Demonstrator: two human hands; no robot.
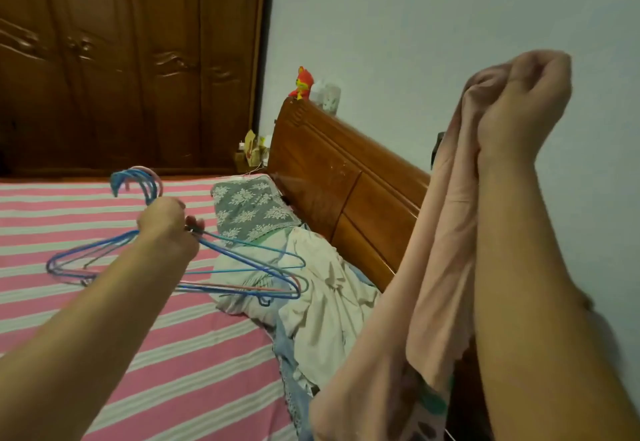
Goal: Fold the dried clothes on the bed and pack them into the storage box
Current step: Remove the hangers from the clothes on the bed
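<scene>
Head view: left hand (165,224) grips wire hangers (194,267) (a bunch), right hand (526,108) clutches pink garment (440,260).

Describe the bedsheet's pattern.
Pink and white stripes on the bedsheet, seen in the head view.

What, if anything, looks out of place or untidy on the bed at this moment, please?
The clothes lie in a crumpled, unfolded heap beside the headboard, spilling over the pillow. The left hand holds a bunch of wire hangers over the striped sheet; the right hand grips a hanging pink garment. Nothing looks damaged.
</scene>
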